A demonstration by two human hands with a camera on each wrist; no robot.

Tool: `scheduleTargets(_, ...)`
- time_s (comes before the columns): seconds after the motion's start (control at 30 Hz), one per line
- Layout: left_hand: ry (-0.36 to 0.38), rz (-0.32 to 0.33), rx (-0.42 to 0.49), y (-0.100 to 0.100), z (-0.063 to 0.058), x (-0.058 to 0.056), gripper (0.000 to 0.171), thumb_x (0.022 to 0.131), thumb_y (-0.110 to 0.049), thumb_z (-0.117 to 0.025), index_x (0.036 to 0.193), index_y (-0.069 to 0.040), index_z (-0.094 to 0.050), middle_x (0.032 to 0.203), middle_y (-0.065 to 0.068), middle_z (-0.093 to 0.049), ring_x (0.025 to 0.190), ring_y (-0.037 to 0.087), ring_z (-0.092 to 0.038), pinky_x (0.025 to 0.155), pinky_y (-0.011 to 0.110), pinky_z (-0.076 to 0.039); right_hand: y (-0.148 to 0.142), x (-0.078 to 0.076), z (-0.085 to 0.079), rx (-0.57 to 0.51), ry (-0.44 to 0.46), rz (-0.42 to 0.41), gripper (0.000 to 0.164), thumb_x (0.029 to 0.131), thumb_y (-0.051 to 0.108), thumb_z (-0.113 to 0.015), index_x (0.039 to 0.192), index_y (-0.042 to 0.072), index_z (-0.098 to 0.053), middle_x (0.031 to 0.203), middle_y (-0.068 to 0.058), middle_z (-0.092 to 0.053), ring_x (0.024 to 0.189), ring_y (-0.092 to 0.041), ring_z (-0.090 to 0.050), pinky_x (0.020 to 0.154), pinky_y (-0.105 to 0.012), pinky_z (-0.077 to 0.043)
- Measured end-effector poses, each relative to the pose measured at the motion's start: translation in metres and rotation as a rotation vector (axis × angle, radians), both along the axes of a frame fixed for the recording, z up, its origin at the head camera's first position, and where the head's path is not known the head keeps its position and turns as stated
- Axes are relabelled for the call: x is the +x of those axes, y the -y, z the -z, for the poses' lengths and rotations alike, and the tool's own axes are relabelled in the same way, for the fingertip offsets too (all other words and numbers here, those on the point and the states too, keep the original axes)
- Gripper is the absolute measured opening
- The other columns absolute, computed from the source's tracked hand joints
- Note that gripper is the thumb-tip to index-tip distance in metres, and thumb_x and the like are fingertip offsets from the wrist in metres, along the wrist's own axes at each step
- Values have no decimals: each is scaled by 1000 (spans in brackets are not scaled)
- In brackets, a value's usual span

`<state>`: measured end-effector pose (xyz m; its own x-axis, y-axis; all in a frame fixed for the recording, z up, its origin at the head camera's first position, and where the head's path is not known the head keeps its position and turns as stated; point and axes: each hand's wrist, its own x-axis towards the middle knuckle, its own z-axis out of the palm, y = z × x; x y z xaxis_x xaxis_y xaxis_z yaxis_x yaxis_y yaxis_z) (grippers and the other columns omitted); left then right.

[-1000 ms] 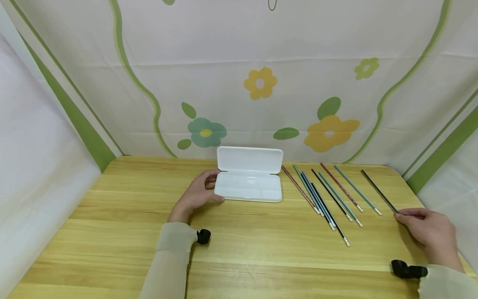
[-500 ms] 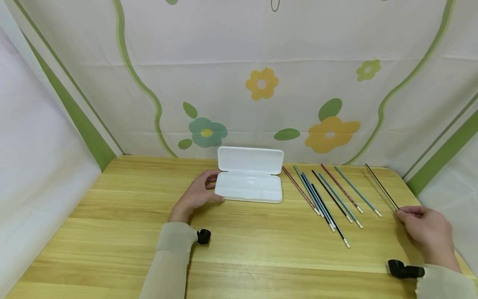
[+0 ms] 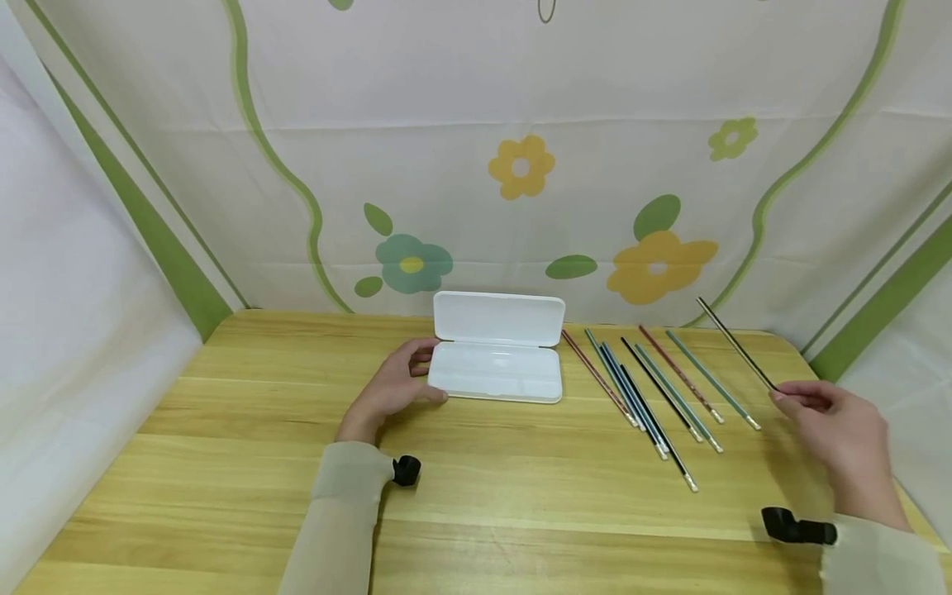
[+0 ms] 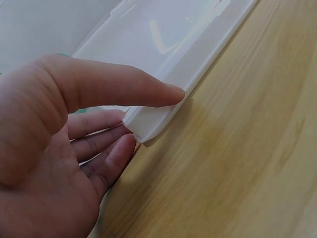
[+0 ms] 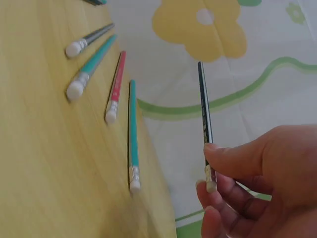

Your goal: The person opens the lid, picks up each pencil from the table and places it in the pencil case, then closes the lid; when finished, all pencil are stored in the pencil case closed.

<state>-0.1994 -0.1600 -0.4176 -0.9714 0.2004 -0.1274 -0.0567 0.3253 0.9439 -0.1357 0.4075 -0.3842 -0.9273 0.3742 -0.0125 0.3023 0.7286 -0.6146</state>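
An open white pencil case (image 3: 494,372) lies at the table's back, its lid (image 3: 498,319) raised. My left hand (image 3: 394,380) holds its left end, the thumb along the front edge; in the left wrist view, the fingertips (image 4: 116,116) touch the case's end. On the right, my right hand (image 3: 840,426) pinches a black pencil (image 3: 736,343) near its white eraser end, its far end raised and pointing toward the back. In the right wrist view that eraser shows between thumb and fingers. The case's tray has nothing visible in it.
Several pencils lie slanted between the case and my right hand, among them a red pencil (image 3: 680,372) and a teal pencil (image 3: 712,380), erasers toward me. A floral cloth (image 3: 461,165) hangs right behind the wooden table (image 3: 521,496).
My right hand has lifted the black pencil off the table and moved it slightly left and back, its far end now higher. The left hand and the case have stayed in place.
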Motion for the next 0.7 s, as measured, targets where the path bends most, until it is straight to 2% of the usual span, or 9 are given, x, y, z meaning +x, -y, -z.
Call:
scheduleTargets(0.2,-6,1,-6,-1,1,-1,90,79,2,-87,159,-7,-46,155,19,-54,140,39,-57,118,52,-49,20,-2,-6,-33,-70,-91,46,106,45,-66,129,6,-70,84,38,-57,77,11,-53,62,-22,-49)
scheduleTargets(0.3,0,-4,-2,-1,2,-2,91,79,3,-87,159,-8,-46,155,17,-54,140,38,-57,118,52,-49,32,-3,-9,-9,-106,-139,46,106,43,-67,131,5,-70,86,38,-57,78,13,-52,61,-22,-48)
scheduleTargets(0.47,-5,-2,-11,0,2,-1,91,79,2,-87,160,-7,-46,155,18,-54,140,39,-57,118,52,-49,51,-5,-11,15,-171,-199,39,105,39,-70,126,6,-73,88,35,-58,81,10,-52,63,-22,-46)
scheduleTargets(0.7,-9,0,-11,1,1,0,90,80,0,-87,160,-8,-46,156,18,-54,141,39,-57,119,53,-48,70,-10,-9,24,-227,-269,30,104,30,-74,121,6,-77,91,29,-64,84,16,-52,67,-11,-48)
